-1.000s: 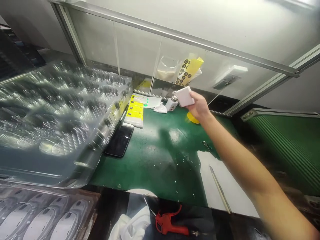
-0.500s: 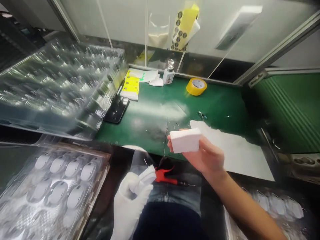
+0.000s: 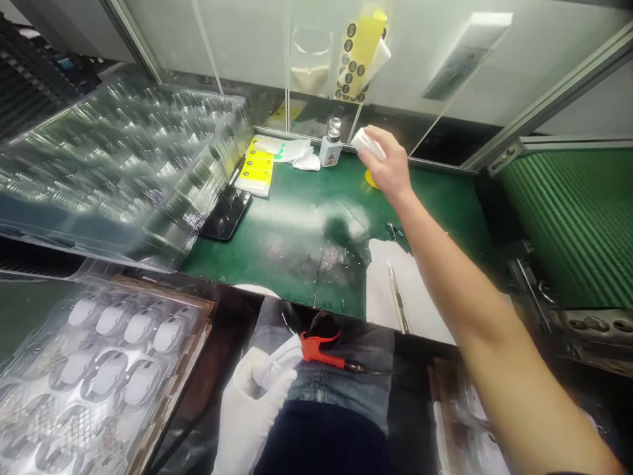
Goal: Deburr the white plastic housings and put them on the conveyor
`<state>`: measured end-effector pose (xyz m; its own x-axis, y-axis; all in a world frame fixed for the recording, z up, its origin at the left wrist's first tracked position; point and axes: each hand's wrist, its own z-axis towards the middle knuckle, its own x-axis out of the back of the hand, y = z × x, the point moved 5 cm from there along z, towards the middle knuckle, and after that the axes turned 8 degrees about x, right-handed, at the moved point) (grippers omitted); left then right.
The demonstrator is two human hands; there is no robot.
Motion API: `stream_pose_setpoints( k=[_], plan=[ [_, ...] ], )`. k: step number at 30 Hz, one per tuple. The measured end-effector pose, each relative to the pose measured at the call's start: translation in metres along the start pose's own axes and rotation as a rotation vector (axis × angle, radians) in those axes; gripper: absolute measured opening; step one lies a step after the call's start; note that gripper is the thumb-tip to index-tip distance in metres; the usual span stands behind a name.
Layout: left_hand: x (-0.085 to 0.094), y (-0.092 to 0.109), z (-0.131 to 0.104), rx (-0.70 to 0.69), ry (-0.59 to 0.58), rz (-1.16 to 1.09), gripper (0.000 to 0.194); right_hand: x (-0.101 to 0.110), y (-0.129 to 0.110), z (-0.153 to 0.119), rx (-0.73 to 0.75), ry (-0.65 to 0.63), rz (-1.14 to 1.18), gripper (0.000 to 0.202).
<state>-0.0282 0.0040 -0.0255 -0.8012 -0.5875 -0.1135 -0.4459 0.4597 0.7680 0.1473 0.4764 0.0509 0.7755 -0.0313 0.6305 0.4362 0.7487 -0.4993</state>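
Note:
My left hand [image 3: 254,392], in a white glove, is closed round a white curved part [image 3: 281,357] low in the middle of the view. My bare right hand [image 3: 388,161] reaches over the back of the green mat [image 3: 291,251], its fingers wrapped round a folded white cloth [image 3: 368,144]. Just left of it stands a dispenser bottle [image 3: 331,146] with a metal top. Partly hidden behind this hand is a yellow tape roll [image 3: 370,179]. A red air gun [image 3: 324,353] lies at my lap, right beside the white part.
Stacked clear trays [image 3: 123,165] stand at the left, above a tray of white parts [image 3: 109,376]. A black phone-like slab [image 3: 226,214] and yellow-labelled packs [image 3: 256,173] lie near them. Tweezers [image 3: 397,298] rest on white paper [image 3: 428,307] at the right.
My right hand has moved up and away, carrying the cloth from the mat's front to beside the bottle. Tweezers now show on the paper. My left hand has barely moved.

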Motion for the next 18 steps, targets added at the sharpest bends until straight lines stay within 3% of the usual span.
stream_pose_setpoints(
  k=[3, 6, 11, 18],
  plan=[
    [0.013, -0.007, 0.007, 0.014, 0.115, -0.033, 0.062, -0.031, 0.040, 0.060, 0.018, -0.134, -0.150, 0.051],
    [0.028, -0.013, 0.017, 0.043, 0.193, -0.047, 0.067, -0.060, 0.057, 0.088, -0.066, -0.232, -0.244, 0.038],
    [0.041, -0.014, 0.035, 0.065, 0.205, -0.057, 0.066, -0.084, 0.065, 0.097, -0.122, -0.268, -0.299, 0.032],
    [0.036, -0.015, 0.045, 0.062, 0.159, -0.047, 0.065, -0.084, 0.062, 0.104, -0.149, -0.252, -0.312, 0.033]
  ],
)
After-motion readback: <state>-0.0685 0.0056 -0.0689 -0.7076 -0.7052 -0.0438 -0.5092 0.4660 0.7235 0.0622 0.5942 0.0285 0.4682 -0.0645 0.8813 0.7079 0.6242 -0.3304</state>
